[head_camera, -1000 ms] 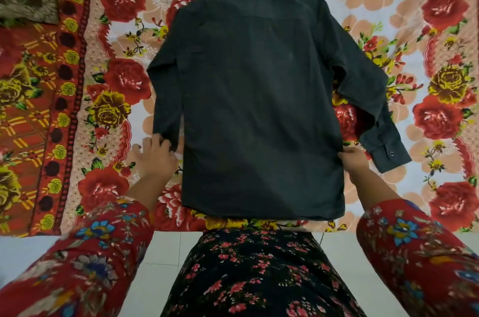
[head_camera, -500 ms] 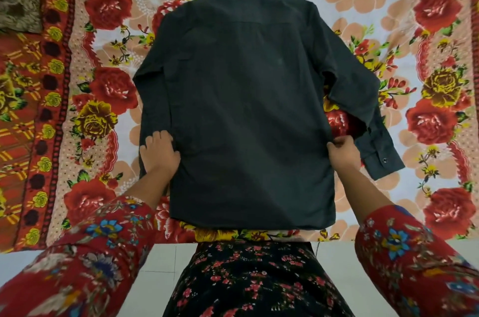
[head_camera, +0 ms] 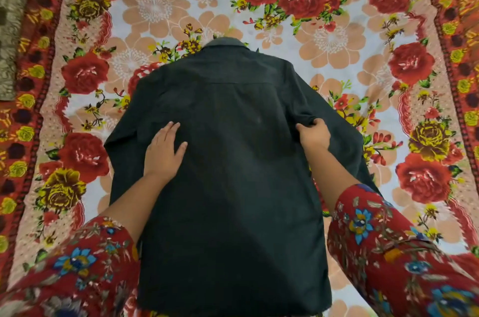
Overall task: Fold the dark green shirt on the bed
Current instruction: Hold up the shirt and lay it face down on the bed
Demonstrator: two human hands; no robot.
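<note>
1. On the bed, the shirt lies flat, back up. Its long axis runs from the collar at the far end straight toward the person, hem nearest.
2. Below and left of the collar, the left hand rests flat on the back panel, fingers straight and spread, gripping nothing.
3. Below and right of the collar, the right hand pinches bunched cloth at the side edge, where the right sleeve joins the body.
4. Both forearms reach forward, the hands about level, roughly midway from collar to hem.
5. Likely next: the right side folds inward toward the collar line, with the left hand as anchor.
</note>
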